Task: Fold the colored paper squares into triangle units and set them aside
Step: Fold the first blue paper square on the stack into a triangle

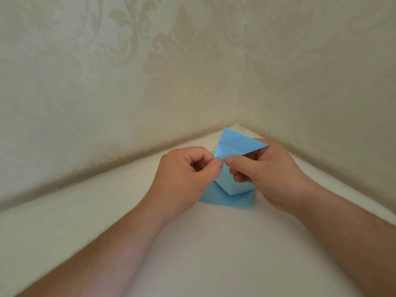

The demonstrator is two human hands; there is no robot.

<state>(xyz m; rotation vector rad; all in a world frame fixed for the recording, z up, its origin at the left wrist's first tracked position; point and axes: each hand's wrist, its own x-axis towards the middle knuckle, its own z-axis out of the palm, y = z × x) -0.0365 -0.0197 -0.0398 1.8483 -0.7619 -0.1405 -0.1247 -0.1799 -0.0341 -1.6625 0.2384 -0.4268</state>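
**Blue sheet pinched in both hands above the corner stack**

Cream wallpaper [107, 82] with a pale damask pattern covers two walls that meet in a corner, and a white tabletop [203, 243] runs right into that corner.

Both bare forearms reach in from the bottom edge toward the corner. The left hand [186, 176] has its fingers curled in, and its thumb and forefinger pinch the near edge of a blue paper sheet [235, 144]. The right hand [265, 170] pinches the same edge just beside it, thumb on top, with its other fingers curled behind the sheet. The two thumb tips almost touch.

That sheet is lifted off the table and partly folded: creases cross its upper part, one corner points up toward the wall corner, and a lower point hangs down between the hands.

Beneath the hands, a blue paper stack [231, 200] lies flat on the tabletop. A sliver of green paper [212, 151] peeks out behind the left hand's knuckles; its shape is hidden.
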